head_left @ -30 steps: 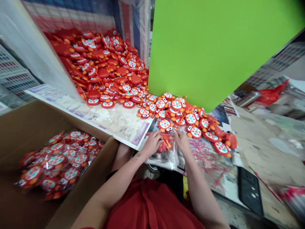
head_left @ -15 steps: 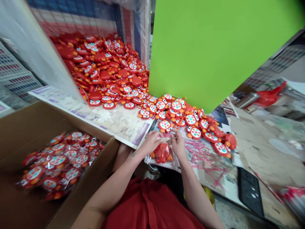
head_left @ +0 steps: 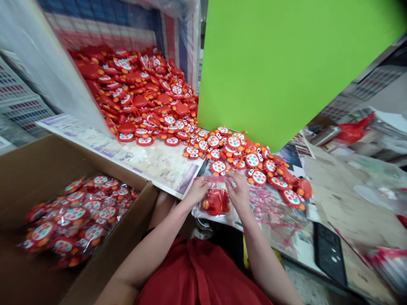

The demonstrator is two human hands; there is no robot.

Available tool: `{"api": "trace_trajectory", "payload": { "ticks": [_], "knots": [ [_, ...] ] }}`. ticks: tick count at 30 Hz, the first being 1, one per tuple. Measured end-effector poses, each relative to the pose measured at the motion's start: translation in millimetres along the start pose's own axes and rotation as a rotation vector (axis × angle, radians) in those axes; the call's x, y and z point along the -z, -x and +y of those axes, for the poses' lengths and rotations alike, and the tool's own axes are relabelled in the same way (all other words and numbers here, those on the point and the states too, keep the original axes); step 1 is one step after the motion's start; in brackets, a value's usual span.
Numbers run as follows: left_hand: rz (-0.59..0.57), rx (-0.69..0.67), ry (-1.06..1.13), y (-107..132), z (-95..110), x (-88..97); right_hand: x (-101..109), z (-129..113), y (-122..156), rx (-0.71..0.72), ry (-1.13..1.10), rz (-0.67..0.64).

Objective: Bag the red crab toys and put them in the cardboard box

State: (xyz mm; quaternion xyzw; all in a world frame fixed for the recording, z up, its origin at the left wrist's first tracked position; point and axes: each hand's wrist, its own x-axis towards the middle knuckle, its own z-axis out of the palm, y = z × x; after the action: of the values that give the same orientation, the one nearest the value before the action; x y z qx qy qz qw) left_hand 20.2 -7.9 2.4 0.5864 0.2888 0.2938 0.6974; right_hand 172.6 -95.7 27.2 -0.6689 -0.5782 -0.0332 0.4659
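Observation:
Flat at the table's front edge lies a clear plastic bag (head_left: 222, 215) with a pink strip across its top. Inside it is a red and orange toy (head_left: 216, 201), its plain red side up. My left hand (head_left: 199, 189) pinches the bag's upper left corner. At the upper right corner my right hand (head_left: 238, 189) is closed on the bag, thumb and fingers near the pink strip. Just beyond my hands sits a loose red crab-like toy (head_left: 218, 167) with a white disc of coloured dots, part of a spread of similar toys.
A cardboard box (head_left: 144, 195) with bagged toys (head_left: 76, 214) stands at lower left. A large heap of toys (head_left: 143, 93) fills the back left. A green panel (head_left: 280, 72) rises behind the table. Pink strips (head_left: 273, 216) and a black phone (head_left: 329, 250) lie to the right.
My left hand has shifted slightly to the left, off the toy, to the bag's corner. The pink strip and the toy inside now show more fully between my hands.

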Motion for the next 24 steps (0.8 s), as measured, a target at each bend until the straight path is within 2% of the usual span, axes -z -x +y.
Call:
{"api": "trace_trajectory", "payload": {
  "ticks": [5, 8, 11, 14, 16, 18, 21, 22, 24],
  "knots": [
    [-0.040, -0.148, -0.221, -3, 3, -2.7, -11, -18, -10, 0.223, 0.143, -0.187],
    [-0.064, -0.209, -0.386, -2, 8, -2.0, -18, -23, -12, 0.260, 0.215, -0.270],
    [-0.095, -0.218, -0.485, 1, 13, -0.9, -25, -23, -12, 0.235, 0.238, -0.288],
    [-0.147, -0.206, -0.468, 2, 13, 0.7, -28, -11, -11, 0.119, 0.216, -0.210],
    [-0.153, -0.160, -0.413, 2, 8, 3.1, -20, 11, -9, 0.003, 0.193, -0.116],
    [-0.115, -0.034, -0.314, 2, 0, 7.2, -2, 41, -4, -0.136, 0.171, -0.018],
    [-0.042, 0.192, -0.132, 2, -11, 14.4, 38, 88, 11, -0.396, 0.145, 0.083],
    [-0.024, 0.237, -0.094, 2, -14, 16.3, 51, 100, 18, -0.479, 0.166, 0.129],
    [0.003, 0.273, -0.068, 1, -17, 18.5, 71, 114, 32, -0.550, 0.233, 0.201]
  ]
}}
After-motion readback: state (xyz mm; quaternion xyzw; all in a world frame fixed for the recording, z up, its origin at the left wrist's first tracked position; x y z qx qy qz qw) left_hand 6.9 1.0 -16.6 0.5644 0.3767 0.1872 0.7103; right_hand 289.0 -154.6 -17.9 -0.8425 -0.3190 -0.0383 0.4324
